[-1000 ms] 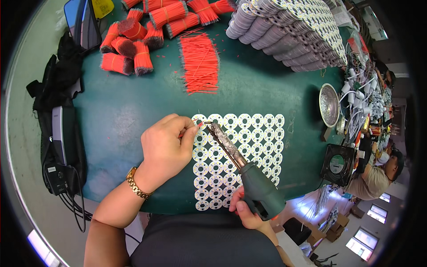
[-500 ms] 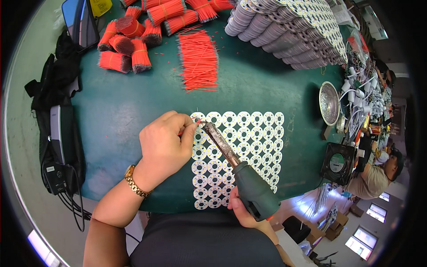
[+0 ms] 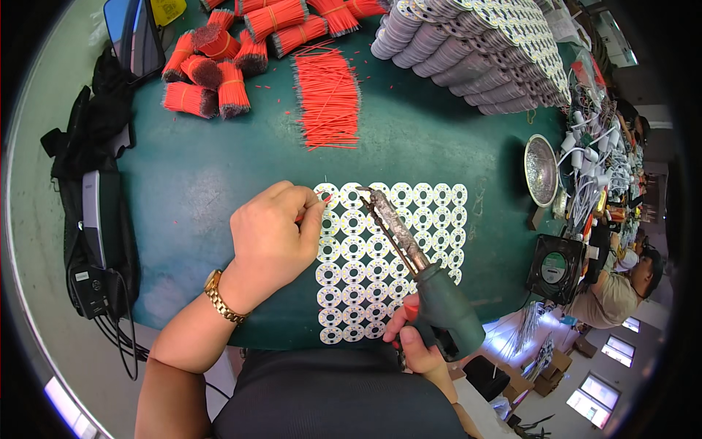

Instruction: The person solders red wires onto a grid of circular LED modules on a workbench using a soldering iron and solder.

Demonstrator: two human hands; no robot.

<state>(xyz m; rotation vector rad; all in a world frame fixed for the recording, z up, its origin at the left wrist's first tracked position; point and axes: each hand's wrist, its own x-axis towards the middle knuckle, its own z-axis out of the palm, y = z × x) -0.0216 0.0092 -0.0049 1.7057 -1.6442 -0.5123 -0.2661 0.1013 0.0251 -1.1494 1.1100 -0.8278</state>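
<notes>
A sheet of round white LED circuit boards [image 3: 354,272] lies in rows on the green table. My left hand [image 3: 274,227] is closed in a pinch at its far left corner. Between thumb and forefinger is a short red wire [image 3: 327,197], one end reaching over the corner board. My right hand [image 3: 418,350] grips the dark green handle of a soldering gun [image 3: 446,307], a finger by its red trigger. The gun's metal tip is over the far row, right of my left fingertips and apart from the wire.
Loose red wires [image 3: 327,99] lie beyond the boards, with tied wire bundles [image 3: 232,88] to their left. Stacked circuit boards [image 3: 468,73] rise at the far right. A metal bowl [image 3: 541,170] and a square black fan [image 3: 557,268] stand at the right edge.
The soldering gun's tip has moved right, away from the corner board and my left fingertips. My right hand has shifted right with it. My left hand has hardly moved.
</notes>
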